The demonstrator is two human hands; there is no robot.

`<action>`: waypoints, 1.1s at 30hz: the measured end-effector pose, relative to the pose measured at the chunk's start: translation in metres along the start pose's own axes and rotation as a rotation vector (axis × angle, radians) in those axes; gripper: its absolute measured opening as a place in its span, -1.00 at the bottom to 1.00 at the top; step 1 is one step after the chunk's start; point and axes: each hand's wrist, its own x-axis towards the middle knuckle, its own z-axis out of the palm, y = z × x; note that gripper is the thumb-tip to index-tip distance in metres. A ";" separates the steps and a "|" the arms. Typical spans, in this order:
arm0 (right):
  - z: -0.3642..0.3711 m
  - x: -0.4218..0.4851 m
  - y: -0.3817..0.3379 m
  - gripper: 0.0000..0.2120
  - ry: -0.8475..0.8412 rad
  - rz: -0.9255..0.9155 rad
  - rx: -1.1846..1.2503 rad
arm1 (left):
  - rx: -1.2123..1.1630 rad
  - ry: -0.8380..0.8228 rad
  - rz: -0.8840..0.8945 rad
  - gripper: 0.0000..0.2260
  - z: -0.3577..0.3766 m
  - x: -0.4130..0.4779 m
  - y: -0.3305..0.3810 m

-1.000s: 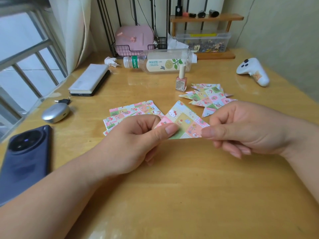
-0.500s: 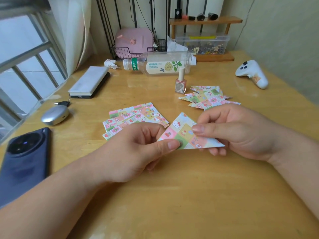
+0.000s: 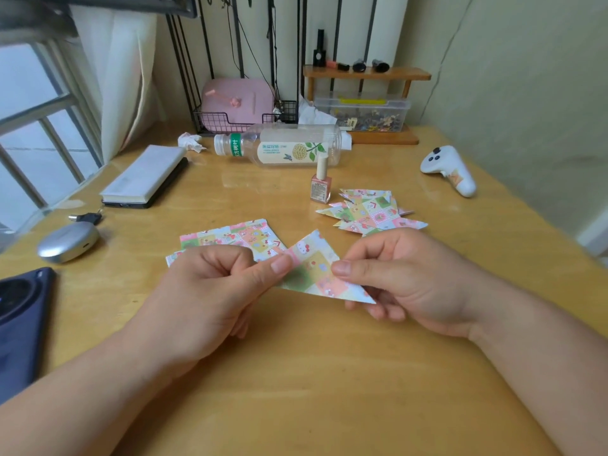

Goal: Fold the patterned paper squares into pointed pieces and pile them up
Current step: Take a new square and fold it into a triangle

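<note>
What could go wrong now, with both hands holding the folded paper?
The left hand and right hand pinch the folded paper in the air, so the next crease may go crooked. The nail polish bottle stands upright beside the pile of folded pieces; reaching there might knock it over.

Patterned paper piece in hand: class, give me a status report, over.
Left hand and right hand both pinch triangular patterned paper piece. Pile of folded pointed pieces lies beyond right hand, beside pink nail-polish bottle. Nothing between them.
</note>
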 end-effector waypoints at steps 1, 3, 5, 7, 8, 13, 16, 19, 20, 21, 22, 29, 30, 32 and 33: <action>0.000 0.000 0.000 -0.88 -0.002 -0.005 0.012 | -0.006 0.008 0.005 -0.43 0.000 -0.001 0.000; 0.001 0.001 0.000 -0.96 0.035 -0.029 0.043 | -0.018 0.021 0.011 -0.41 0.001 -0.001 0.002; 0.001 0.003 0.001 -0.87 0.093 -0.060 0.070 | -0.034 0.021 0.007 -0.39 0.002 -0.001 0.004; 0.000 0.005 0.003 -0.83 0.159 -0.100 0.088 | -0.039 0.002 -0.001 -0.38 0.002 -0.001 0.006; -0.002 0.006 0.002 -0.85 0.200 -0.125 0.094 | -0.036 -0.011 -0.008 -0.36 0.001 -0.001 0.006; -0.018 0.010 -0.002 -0.93 0.415 -0.217 0.107 | -0.025 0.011 -0.083 -0.34 -0.002 -0.002 0.009; -0.021 0.009 -0.005 -0.92 0.414 -0.232 0.115 | -0.062 -0.012 -0.078 -0.38 0.000 -0.001 0.007; -0.002 0.005 -0.005 -0.93 0.288 -0.232 0.199 | -0.179 -0.067 -0.047 -0.58 0.004 0.000 0.007; 0.006 0.004 -0.005 -0.91 0.221 -0.210 0.258 | -0.185 -0.096 -0.033 -0.67 0.004 -0.001 0.008; 0.014 0.003 -0.005 -0.90 0.144 -0.175 0.333 | -0.169 -0.136 -0.010 -0.71 0.004 -0.002 0.008; 0.020 0.002 -0.004 -0.90 0.065 -0.132 0.413 | -0.153 -0.182 0.019 -0.68 0.003 -0.002 0.009; 0.031 0.000 0.002 -0.74 -0.261 0.118 0.635 | -0.362 -0.155 0.047 -0.79 0.007 -0.003 0.010; 0.031 -0.002 0.002 -0.73 -0.273 0.120 0.573 | -0.354 -0.115 0.027 -0.79 0.007 -0.002 0.009; 0.030 -0.004 0.001 -0.71 -0.242 0.111 0.383 | -0.335 -0.058 -0.012 -0.77 0.006 0.000 0.009; 0.029 -0.005 0.000 -0.69 -0.189 0.098 0.265 | -0.336 -0.051 -0.027 -0.77 0.005 0.000 0.009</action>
